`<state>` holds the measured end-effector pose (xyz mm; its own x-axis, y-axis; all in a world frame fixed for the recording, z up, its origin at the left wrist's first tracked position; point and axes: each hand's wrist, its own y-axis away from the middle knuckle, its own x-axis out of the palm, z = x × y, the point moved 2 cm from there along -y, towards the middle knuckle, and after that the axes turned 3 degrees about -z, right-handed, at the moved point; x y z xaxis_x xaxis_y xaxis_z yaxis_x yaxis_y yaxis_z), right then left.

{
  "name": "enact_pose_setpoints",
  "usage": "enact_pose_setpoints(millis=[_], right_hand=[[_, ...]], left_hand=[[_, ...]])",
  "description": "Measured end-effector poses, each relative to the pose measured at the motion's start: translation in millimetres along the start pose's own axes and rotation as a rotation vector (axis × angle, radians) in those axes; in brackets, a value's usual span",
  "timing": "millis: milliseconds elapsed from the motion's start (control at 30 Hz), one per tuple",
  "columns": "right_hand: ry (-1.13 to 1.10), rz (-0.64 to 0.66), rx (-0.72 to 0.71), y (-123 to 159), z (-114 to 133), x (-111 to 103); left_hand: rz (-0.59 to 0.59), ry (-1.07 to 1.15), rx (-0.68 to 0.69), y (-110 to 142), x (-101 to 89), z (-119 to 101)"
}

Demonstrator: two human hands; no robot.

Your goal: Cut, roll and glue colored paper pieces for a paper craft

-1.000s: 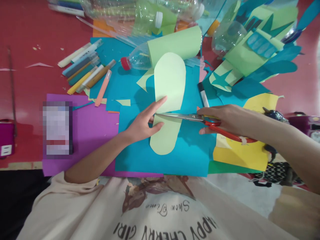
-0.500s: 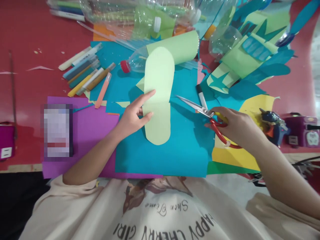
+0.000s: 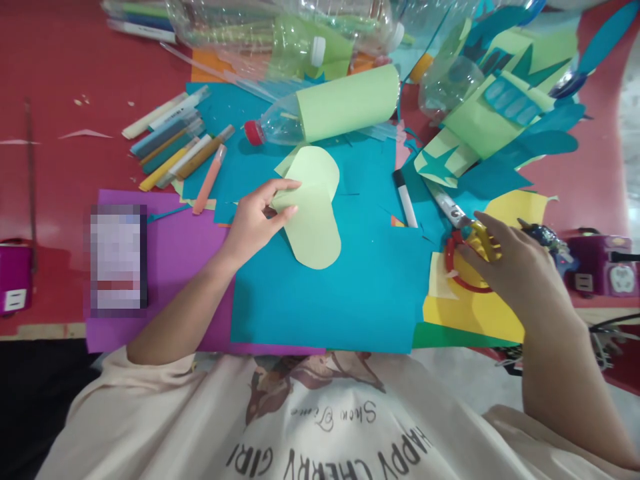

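Observation:
My left hand (image 3: pixel 257 213) pinches the edge of a light green paper cut-out (image 3: pixel 313 213), which is folded over on itself above a large teal sheet (image 3: pixel 340 293). My right hand (image 3: pixel 505 263) rests on red-and-yellow-handled scissors (image 3: pixel 463 230) lying on yellow paper (image 3: pixel 475 313) to the right; its fingers curl over the handles. The scissor blades point up and left, and are nearly shut.
A black marker (image 3: pixel 405 197) lies between the hands. Several markers (image 3: pixel 175 143), a purple sheet (image 3: pixel 175 260), a bottle wrapped in green paper (image 3: pixel 325 107), more plastic bottles (image 3: pixel 300 27) and paper scraps (image 3: pixel 500 113) crowd the red table (image 3: pixel 60 73). A glue gun (image 3: pixel 545 237) lies at right.
The scissors left the green paper and moved right, down onto the yellow paper. My left hand folded the upper half of the green cut-out down over the lower half.

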<state>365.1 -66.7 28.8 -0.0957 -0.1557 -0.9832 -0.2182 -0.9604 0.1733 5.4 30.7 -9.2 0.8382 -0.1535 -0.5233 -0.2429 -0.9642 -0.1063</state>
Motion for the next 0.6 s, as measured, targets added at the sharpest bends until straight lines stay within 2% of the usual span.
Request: enact_pose_setpoints(millis=[100, 167, 267, 367, 433, 600], right_hand=[[0.032, -0.116, -0.035, 2, 19, -16], [-0.049, -0.156, -0.144, 2, 35, -19], [-0.194, -0.076, -0.408, 1, 63, -7], [-0.234, -0.010, -0.583, -1, 88, 12], [-0.196, -0.004, -0.626, -2, 98, 23], [-0.106, -0.031, -0.569, -12, 102, 32]], left_hand=[[0.008, 0.007, -0.014, 0, -1.1, 0], [0.012, -0.038, -0.020, 0, -0.8, 1], [0.028, -0.158, -0.021, 0, 0.2, 5], [-0.006, -0.280, 0.035, -3, -3.4, 9], [-0.058, -0.348, 0.102, -5, -10.3, 12], [-0.135, -0.445, 0.169, -12, -32.7, 28]])
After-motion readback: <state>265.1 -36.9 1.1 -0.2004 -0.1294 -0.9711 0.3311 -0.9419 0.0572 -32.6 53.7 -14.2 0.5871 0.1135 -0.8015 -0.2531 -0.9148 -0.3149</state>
